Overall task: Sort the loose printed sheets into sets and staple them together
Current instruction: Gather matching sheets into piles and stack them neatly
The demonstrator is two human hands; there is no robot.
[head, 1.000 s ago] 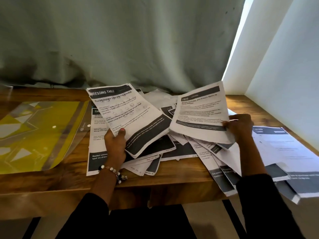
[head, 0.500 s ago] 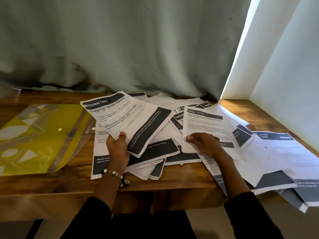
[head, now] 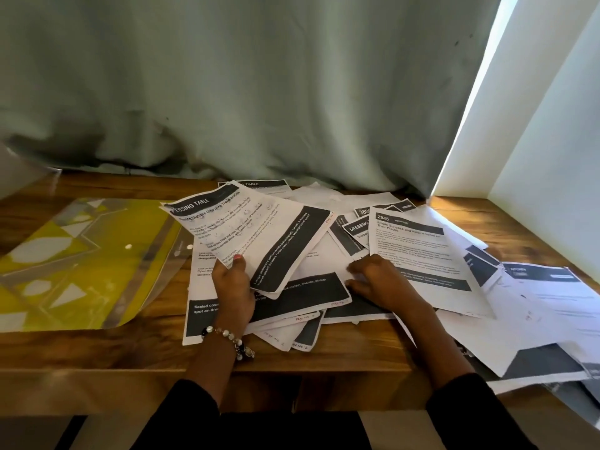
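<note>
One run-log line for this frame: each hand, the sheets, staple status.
left hand: holds DRESSING TABLE sheet raised | right hand: on loose pile beside 2945 sheet | stapler: not seen | sets: unsorted

Sheet gripped in the left hand (head: 232, 289): header "DRESSING TABLE" (head: 191, 206), first letter cut off. Sheet right of it (head: 418, 251): number "2945", title "Empty Suitcase and Return Items to Their Places", partly blurred.

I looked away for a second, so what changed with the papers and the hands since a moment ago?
The right hand brought the 2945 sheet down from the air onto the pile, let it go, and now rests on the papers. The left hand still holds the dressing table sheets. The yellow folder stayed put.
</note>
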